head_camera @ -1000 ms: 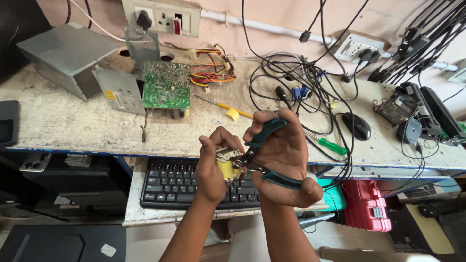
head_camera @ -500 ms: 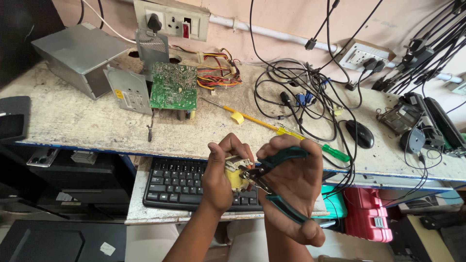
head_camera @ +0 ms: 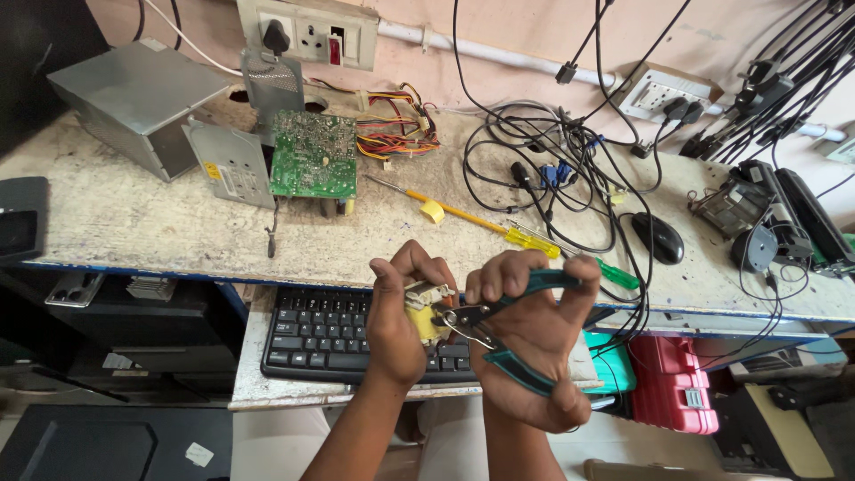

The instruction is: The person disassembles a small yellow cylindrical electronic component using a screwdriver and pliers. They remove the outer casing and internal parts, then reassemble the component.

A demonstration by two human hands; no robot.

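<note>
My left hand [head_camera: 396,325] grips a small yellow transformer-like part [head_camera: 422,313] in front of the keyboard. My right hand [head_camera: 533,343] holds teal-handled pliers [head_camera: 499,331], handles spread apart, with the jaws touching the yellow part's right side. Both hands hover above the black keyboard [head_camera: 325,334] on a pull-out shelf below the bench.
On the stone bench [head_camera: 134,223] lie a green circuit board [head_camera: 313,153], a grey metal case [head_camera: 138,100], coloured wire bundles [head_camera: 396,120], a yellow screwdriver [head_camera: 472,216], a green screwdriver [head_camera: 616,273], tangled black cables [head_camera: 552,169] and a mouse [head_camera: 657,237]. A red box [head_camera: 674,383] sits below right.
The view shifted slightly downward and my hands rose in frame. My right hand has opened the plier handles wider, with the jaws still at the yellow part.
</note>
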